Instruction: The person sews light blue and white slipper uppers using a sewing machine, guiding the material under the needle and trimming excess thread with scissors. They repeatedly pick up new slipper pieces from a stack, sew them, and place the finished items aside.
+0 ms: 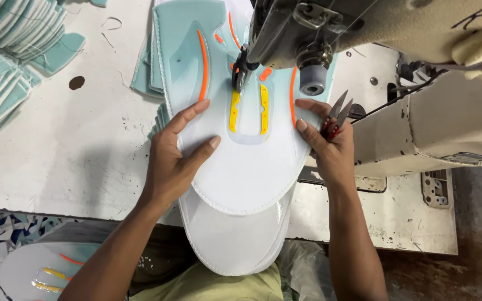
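At the centre of the frame two bare hands press one large white and pale teal shoe upper panel [241, 167] flat on a white work table [73, 156]. The left hand [174, 156] lies palm down on the panel's left edge, fingers spread and thumb pointing right, holding nothing but the fabric beneath it. The right hand [327, 142] rests its fingertips on the panel's right edge while its palm closes around one small pair of thread snips [336, 114] with red handles, blades pointing up and right. Both forearms come up from the bottom of the frame.

The panel carries two yellow strips side by side near its middle and several orange curved stripes toward the top. A second, plain white layer shows beneath it, hanging off the table's near edge. The panel's upper part sits under the needle and presser foot [240, 72] of one beige industrial sewing machine [430, 100], which fills the upper right of the frame.

More teal pieces [143, 72] lie under the panel's left side. In the upper left, a fanned stack of teal and white cut pieces [6, 61] rests on the table. At the lower left, another matching panel [40, 270] lies below the table edge.
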